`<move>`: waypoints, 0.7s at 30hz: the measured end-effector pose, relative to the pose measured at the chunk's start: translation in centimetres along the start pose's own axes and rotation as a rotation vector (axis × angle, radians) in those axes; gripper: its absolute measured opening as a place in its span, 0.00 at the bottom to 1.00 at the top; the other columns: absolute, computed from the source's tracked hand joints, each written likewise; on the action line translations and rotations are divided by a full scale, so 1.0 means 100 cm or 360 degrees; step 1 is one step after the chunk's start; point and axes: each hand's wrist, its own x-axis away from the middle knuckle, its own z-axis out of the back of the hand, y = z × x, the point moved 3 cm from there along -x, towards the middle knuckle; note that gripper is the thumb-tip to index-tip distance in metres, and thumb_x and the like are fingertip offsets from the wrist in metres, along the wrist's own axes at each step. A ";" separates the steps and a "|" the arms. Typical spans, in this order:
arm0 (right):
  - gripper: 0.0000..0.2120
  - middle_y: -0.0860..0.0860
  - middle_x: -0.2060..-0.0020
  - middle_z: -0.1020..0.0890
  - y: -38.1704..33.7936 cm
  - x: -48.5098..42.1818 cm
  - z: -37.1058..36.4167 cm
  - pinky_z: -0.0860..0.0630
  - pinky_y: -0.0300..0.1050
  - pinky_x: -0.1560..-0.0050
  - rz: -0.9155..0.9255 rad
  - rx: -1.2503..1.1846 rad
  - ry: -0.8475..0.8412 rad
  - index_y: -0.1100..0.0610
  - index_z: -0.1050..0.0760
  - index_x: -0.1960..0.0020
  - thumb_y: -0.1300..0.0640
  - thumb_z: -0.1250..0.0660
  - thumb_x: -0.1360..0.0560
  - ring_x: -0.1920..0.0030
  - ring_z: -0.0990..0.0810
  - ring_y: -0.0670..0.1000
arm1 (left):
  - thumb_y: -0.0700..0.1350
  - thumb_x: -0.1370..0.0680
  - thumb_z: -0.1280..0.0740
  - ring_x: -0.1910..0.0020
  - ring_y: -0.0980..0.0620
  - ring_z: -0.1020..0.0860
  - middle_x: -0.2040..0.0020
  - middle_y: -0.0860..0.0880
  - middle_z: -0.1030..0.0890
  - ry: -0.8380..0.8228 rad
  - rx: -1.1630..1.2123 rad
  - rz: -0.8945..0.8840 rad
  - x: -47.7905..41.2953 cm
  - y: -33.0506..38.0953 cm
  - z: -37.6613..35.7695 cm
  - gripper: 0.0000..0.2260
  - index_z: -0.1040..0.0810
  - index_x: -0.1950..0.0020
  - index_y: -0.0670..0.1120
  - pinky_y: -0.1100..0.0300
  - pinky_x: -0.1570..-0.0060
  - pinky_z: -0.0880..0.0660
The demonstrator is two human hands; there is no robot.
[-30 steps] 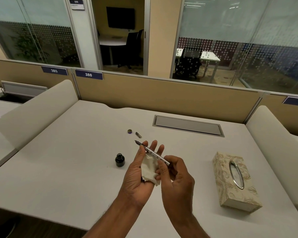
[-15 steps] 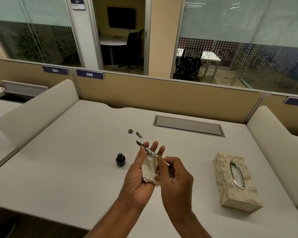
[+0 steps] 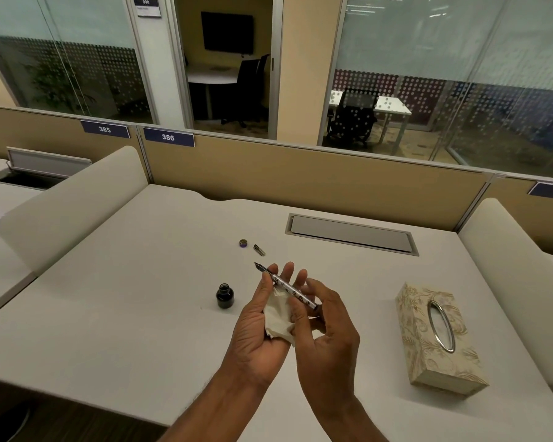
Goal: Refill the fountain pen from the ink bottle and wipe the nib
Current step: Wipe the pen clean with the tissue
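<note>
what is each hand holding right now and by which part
The right hand pinches the fountain pen near its rear end; the left hand cradles a crumpled tissue in its palm.

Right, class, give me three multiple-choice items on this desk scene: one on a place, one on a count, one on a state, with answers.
1. Where is the ink bottle?
A. Left of the hands
B. On the tissue box
C. Behind the partition

2. How many small loose parts lie on the desk beyond the fountain pen?
A. None
B. Two
C. Five

3. What state is the ink bottle in?
A. Capped
B. Tipped over
C. Open, upright

Answers:
1 A, it stands on the desk left of the left hand.
2 B, a round cap and a short pen part.
3 C, its mouth is uncovered.
</note>
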 end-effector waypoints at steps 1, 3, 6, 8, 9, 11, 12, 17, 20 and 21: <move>0.13 0.41 0.50 0.18 0.000 0.000 0.000 0.23 0.28 0.55 0.0024 0.0017 0.0006 0.53 0.21 0.43 0.64 0.28 0.24 0.49 0.18 0.42 | 0.48 0.16 0.39 0.35 0.41 0.19 0.30 0.43 0.21 -0.0012 0.0013 0.0004 0.001 0.000 -0.001 0.17 0.24 0.28 0.46 0.35 0.37 0.26; 0.14 0.43 0.51 0.18 0.002 0.002 0.000 0.22 0.29 0.55 0.0064 0.0051 0.0022 0.52 0.21 0.44 0.66 0.28 0.25 0.50 0.18 0.43 | 0.48 0.16 0.40 0.38 0.42 0.18 0.33 0.43 0.19 -0.0029 0.0025 -0.0012 0.003 0.000 -0.006 0.14 0.21 0.34 0.46 0.35 0.41 0.23; 0.12 0.44 0.54 0.17 0.005 0.002 0.000 0.23 0.28 0.56 0.0039 0.0062 0.0051 0.53 0.19 0.46 0.67 0.27 0.25 0.52 0.19 0.42 | 0.47 0.16 0.40 0.42 0.43 0.15 0.39 0.44 0.15 -0.0003 0.0026 -0.0026 0.004 -0.002 -0.008 0.12 0.18 0.41 0.46 0.34 0.39 0.25; 0.11 0.43 0.55 0.18 0.003 0.002 0.000 0.23 0.27 0.57 0.0039 0.0056 0.0046 0.53 0.19 0.46 0.66 0.27 0.25 0.52 0.19 0.41 | 0.47 0.16 0.40 0.42 0.43 0.15 0.39 0.44 0.15 0.0015 0.0018 -0.0026 0.004 -0.003 -0.007 0.12 0.18 0.40 0.46 0.33 0.35 0.27; 0.10 0.43 0.54 0.18 0.002 0.002 0.000 0.23 0.28 0.57 0.0059 0.0060 0.0050 0.54 0.19 0.46 0.65 0.27 0.25 0.51 0.20 0.40 | 0.47 0.16 0.40 0.42 0.43 0.15 0.38 0.44 0.15 0.0013 0.0034 -0.0022 0.004 -0.002 -0.006 0.13 0.19 0.38 0.46 0.34 0.38 0.25; 0.10 0.44 0.51 0.19 -0.001 0.002 0.001 0.22 0.28 0.53 0.0107 0.0078 0.0078 0.56 0.20 0.45 0.63 0.28 0.25 0.48 0.20 0.39 | 0.46 0.16 0.39 0.41 0.42 0.16 0.36 0.43 0.17 0.0004 0.0105 -0.0014 0.004 -0.001 -0.007 0.13 0.20 0.35 0.45 0.37 0.48 0.18; 0.10 0.45 0.50 0.19 -0.001 0.001 0.002 0.23 0.28 0.50 0.0127 0.0090 0.0092 0.57 0.20 0.44 0.62 0.28 0.25 0.47 0.21 0.39 | 0.46 0.16 0.38 0.41 0.41 0.16 0.36 0.43 0.17 -0.0001 0.0135 -0.0018 0.004 0.000 -0.008 0.13 0.21 0.35 0.45 0.39 0.51 0.17; 0.10 0.45 0.51 0.19 -0.002 -0.001 0.004 0.25 0.28 0.44 0.0168 0.0135 0.0089 0.57 0.18 0.45 0.63 0.28 0.26 0.46 0.21 0.37 | 0.46 0.16 0.38 0.42 0.41 0.16 0.38 0.42 0.16 0.0002 0.0185 0.0015 0.004 -0.002 -0.007 0.13 0.21 0.34 0.44 0.45 0.54 0.15; 0.06 0.46 0.54 0.18 -0.001 -0.001 0.003 0.25 0.27 0.49 0.0124 0.0078 0.0073 0.56 0.18 0.47 0.61 0.30 0.24 0.50 0.20 0.39 | 0.46 0.16 0.39 0.42 0.41 0.15 0.38 0.43 0.16 0.0008 0.0183 0.0019 0.004 -0.003 -0.006 0.13 0.21 0.35 0.44 0.44 0.54 0.16; 0.06 0.46 0.55 0.18 0.000 -0.001 0.003 0.25 0.26 0.50 0.0098 0.0065 0.0078 0.56 0.19 0.47 0.60 0.30 0.24 0.50 0.20 0.40 | 0.46 0.16 0.39 0.42 0.41 0.15 0.38 0.43 0.16 0.0013 0.0178 0.0016 0.003 -0.003 -0.005 0.13 0.21 0.35 0.44 0.43 0.52 0.16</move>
